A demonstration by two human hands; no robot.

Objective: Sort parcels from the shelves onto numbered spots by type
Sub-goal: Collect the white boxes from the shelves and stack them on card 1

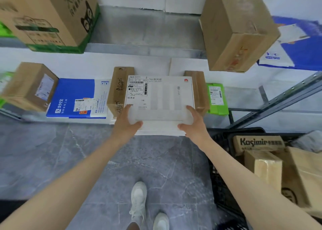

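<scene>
While both hands grasp its near corners, the flat white box (160,97) sits at the front of the lower shelf (34,120), over two brown cartons (118,88); whether it rests on them cannot be told.
Left hand (128,123), right hand (193,123): each curled round a corner.
Risks, as judged: far edge dips and slips from the corner-only hold; drawing it out drags a carton off the shelf.

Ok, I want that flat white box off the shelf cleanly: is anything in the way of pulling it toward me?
Nothing visible does. The left hand and right hand hold the flat white box at its near corners. It lies over two brown cardboard boxes; toward the person there is only grey floor.
</scene>
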